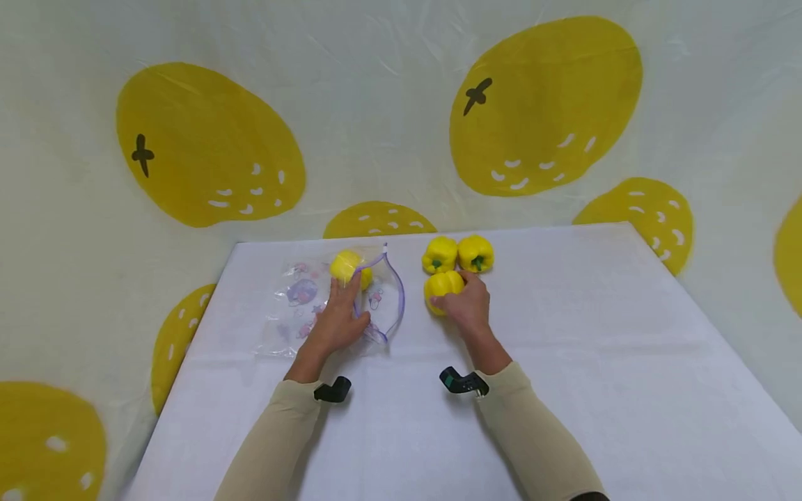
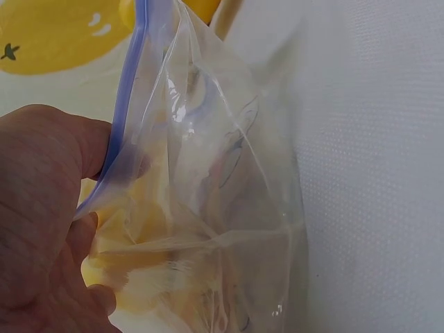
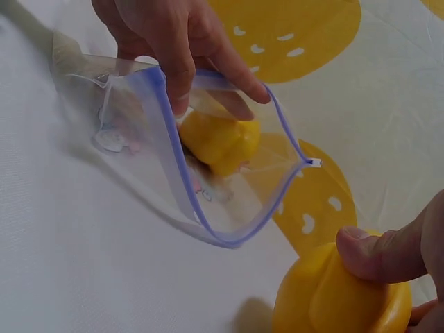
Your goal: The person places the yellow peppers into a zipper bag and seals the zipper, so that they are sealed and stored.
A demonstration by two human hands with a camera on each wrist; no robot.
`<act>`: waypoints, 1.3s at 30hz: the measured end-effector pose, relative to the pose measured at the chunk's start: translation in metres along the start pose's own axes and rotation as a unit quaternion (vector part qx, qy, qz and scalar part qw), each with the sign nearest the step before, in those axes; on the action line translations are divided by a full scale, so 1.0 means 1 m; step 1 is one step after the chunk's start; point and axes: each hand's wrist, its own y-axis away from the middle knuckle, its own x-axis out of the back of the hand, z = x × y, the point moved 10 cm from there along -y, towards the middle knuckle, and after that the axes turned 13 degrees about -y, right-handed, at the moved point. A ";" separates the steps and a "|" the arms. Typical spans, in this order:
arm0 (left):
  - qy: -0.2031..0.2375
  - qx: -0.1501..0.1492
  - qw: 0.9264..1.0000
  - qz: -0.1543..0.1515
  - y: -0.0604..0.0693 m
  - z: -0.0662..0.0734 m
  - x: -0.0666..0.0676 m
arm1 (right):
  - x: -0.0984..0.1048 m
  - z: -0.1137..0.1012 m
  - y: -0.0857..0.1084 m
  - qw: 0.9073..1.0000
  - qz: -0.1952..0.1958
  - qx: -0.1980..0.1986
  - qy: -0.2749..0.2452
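Observation:
My left hand point(image 1: 338, 321) holds the mouth of a clear zip bag point(image 1: 402, 296) that lies on the table, its purple-edged opening spread toward the right. In the left wrist view the thumb sits against the purple zip strip point(image 2: 126, 90). Inside the bag is one yellow bell pepper point(image 3: 220, 142), seen through the opening in the right wrist view. To the right of the bag, my right hand point(image 1: 468, 306) grips another yellow bell pepper point(image 1: 443, 285), with the thumb on its near side. Two more yellow bell peppers, a left one point(image 1: 439, 253) and a right one point(image 1: 476, 252), sit just behind it.
A white cloth covers the table point(image 1: 564, 390). Behind it hangs a pale sheet point(image 1: 376, 104) printed with large yellow fruit. Small printed pictures dot the bag. Black wrist mounts show at both cuffs.

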 end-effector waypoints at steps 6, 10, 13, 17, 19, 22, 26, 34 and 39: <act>0.011 0.002 1.000 0.000 0.003 0.000 0.000 | -0.013 -0.001 -0.001 1.000 -0.012 0.003 -0.002; 0.013 0.002 1.000 0.003 0.003 0.001 -0.003 | -0.017 -0.002 -0.001 1.000 -0.019 0.001 -0.010; 0.006 -0.001 1.000 0.007 0.002 0.002 -0.003 | -0.021 -0.005 0.001 1.000 -0.027 0.012 -0.012; 0.004 -0.006 1.000 0.008 0.001 0.002 -0.002 | -0.027 -0.009 0.001 0.999 -0.031 0.032 -0.011; 0.008 -0.003 1.000 0.007 0.001 0.001 -0.003 | -0.031 -0.010 0.001 0.999 -0.035 0.036 -0.011; 0.011 0.002 1.000 0.003 0.001 0.000 -0.005 | -0.038 -0.011 0.002 0.998 -0.042 0.042 -0.010; 0.008 0.004 1.000 0.003 0.000 0.000 -0.007 | -0.048 -0.012 0.004 0.997 -0.052 0.050 -0.010; 0.002 0.008 1.000 0.005 0.001 -0.001 -0.009 | -0.070 -0.014 0.011 0.994 -0.073 0.075 -0.030; 0.000 0.005 1.000 0.010 0.001 0.000 -0.008 | -0.080 -0.016 0.016 0.992 -0.078 0.090 -0.032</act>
